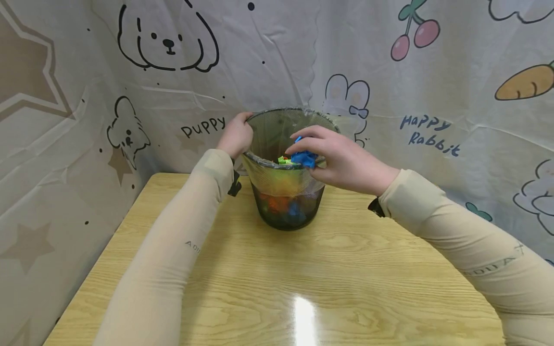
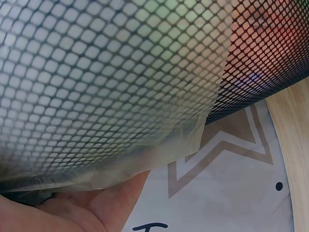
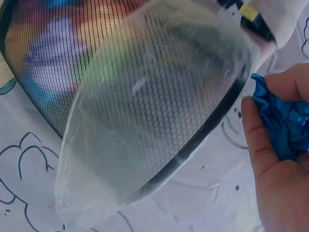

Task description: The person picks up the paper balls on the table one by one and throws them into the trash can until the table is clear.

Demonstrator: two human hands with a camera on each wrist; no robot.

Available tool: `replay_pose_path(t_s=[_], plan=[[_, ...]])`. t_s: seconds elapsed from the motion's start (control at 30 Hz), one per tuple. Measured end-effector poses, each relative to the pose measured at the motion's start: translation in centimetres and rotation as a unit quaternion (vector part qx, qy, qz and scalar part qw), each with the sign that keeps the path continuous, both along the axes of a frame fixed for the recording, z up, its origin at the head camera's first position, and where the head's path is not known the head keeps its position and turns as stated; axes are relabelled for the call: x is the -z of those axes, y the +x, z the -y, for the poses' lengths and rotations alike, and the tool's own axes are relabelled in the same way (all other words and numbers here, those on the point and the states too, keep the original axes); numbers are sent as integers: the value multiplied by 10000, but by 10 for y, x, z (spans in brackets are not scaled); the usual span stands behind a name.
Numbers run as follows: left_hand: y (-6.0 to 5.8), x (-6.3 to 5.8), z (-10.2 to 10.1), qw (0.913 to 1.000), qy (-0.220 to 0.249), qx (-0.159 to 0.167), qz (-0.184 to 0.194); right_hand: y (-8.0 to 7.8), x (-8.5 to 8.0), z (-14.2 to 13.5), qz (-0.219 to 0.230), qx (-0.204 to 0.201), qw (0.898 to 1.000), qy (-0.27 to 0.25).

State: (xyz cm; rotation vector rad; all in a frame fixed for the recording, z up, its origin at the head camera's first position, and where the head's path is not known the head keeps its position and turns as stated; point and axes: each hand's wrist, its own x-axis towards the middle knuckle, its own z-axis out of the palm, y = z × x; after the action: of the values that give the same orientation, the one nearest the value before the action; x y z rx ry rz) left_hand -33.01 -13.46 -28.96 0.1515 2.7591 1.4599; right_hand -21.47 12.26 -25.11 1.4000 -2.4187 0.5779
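A dark mesh wastebasket (image 1: 289, 222) stands upright on the table, lined with a clear plastic bag (image 3: 145, 92) folded over its rim. My left hand (image 1: 237, 137) grips the rim at the left; in the left wrist view, part of that hand (image 2: 101, 205) shows beneath the bag's edge and its fingertips are hidden. Above the near right part of the rim, my right hand (image 1: 342, 158) holds a crumpled, shiny blue wrapper (image 3: 285, 125) between thumb and fingers. Bright green crumpled pieces (image 1: 283, 160) show inside the wastebasket, with orange and blue ones blurred behind the mesh.
A light wood table (image 1: 346, 269) stretches out in front of the wastebasket. Behind and at the left hangs a pale cloth (image 1: 277, 57) printed with cartoon animals, stars and fruit. A dark wrist strap (image 1: 235, 185) shows at the left cuff.
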Motion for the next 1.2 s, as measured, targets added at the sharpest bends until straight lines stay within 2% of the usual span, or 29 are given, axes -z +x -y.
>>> replay_pose_path(t_s=[0.27,0.43,0.67,0.87,1.2], plan=[[-1,0,-1,10000,-73,-10,-10,-30,-7,-2,386,1010,9941,30],[1,0,-2,10000,-82,6,-7,-46,-7,-1,662,1367,9883,172],[0,-1,-5,9996,-282,-15,-24,-57,-7,1,911,1780,9785,497],[-1,-2,-8,9998,-184,54,37,-61,-7,1,953,1988,9731,664],[0,-1,-10,9999,-6,62,78,-65,-4,-4,749,2011,9702,1123]])
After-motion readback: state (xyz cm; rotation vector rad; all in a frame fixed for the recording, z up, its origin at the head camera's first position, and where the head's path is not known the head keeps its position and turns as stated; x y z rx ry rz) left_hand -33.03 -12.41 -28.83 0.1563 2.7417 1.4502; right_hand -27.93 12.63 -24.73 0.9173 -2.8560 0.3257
